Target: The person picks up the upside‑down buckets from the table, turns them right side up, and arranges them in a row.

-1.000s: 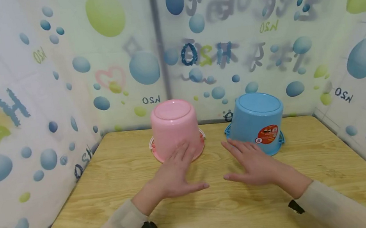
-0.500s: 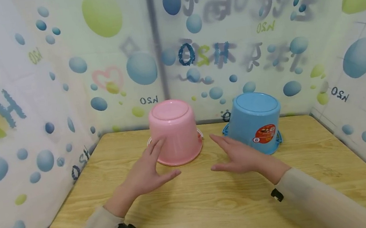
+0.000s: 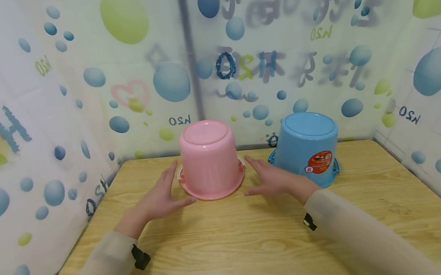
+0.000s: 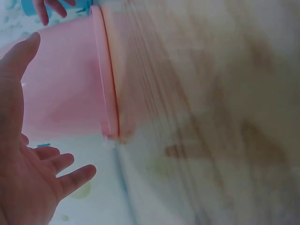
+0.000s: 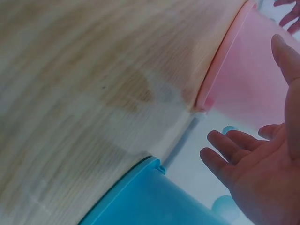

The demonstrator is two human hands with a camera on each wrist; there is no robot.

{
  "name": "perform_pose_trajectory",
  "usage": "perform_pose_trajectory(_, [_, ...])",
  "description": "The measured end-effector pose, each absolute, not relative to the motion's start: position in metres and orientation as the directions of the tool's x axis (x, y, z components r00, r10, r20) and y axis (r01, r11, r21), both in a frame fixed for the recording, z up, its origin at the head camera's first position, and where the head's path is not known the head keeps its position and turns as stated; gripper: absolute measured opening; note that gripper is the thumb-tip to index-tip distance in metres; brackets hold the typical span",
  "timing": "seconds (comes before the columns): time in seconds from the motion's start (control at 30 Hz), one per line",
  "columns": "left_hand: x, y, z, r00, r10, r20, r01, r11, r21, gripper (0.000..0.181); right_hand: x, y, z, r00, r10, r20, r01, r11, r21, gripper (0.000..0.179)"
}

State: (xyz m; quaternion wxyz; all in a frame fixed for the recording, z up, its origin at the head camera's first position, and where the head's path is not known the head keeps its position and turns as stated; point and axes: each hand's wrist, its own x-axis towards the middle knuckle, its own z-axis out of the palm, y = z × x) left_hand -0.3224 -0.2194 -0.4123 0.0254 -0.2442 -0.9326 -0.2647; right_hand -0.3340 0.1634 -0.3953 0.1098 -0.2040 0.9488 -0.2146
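A pink bucket [image 3: 210,167] stands upside down on the wooden table, its rim on the wood and a white handle around its base. My left hand [image 3: 157,201] is at its left side, fingers spread and thumb pointing toward the rim. On the bucket's right side my right hand [image 3: 271,179] mirrors it, palm turned inward. Both wrist views show the fingers extended around the pink bucket [image 4: 65,79], with nothing held. Behind my right hand, a blue bucket [image 3: 309,143] with a red label also sits upside down, its lower left part partly hidden.
The wooden table [image 3: 229,255] reaches back to a curtain [image 3: 139,135] printed with bubbles and H2O lettering, which also hangs on both sides. The blue bucket [image 5: 150,201] is close beside my right hand and wrist.
My hands have parted from in front of the two buckets. The left moved leftward and the right shifted left, so they now flank the pink bucket. Both buckets stay in place.
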Motion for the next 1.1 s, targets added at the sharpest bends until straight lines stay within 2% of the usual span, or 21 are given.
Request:
perform_pose_trajectory(0.43, [-0.354, -0.222, -0.418, -0.916, 0.401, 0.019, 0.353, 0.782, 0.514, 0.135, -0.367, 0.147, -0.406, -0.902, -0.408, -0.141, -0.272, 0.790, -0.550, 0.124])
perform_pose_trajectory(0.8, [-0.360, -0.217, -0.423, -0.880, 0.475, 0.022, 0.402, 0.718, 0.569, 0.130, -0.372, 0.134, -0.410, -0.887, -0.435, -0.153, -0.271, 0.761, -0.590, 0.125])
perform_pose_trajectory(1.1, [-0.361, -0.217, -0.426, -0.875, 0.484, 0.007, 0.389, 0.695, 0.604, 0.131, -0.371, 0.133, -0.410, -0.882, -0.451, -0.138, -0.280, 0.737, -0.616, 0.124])
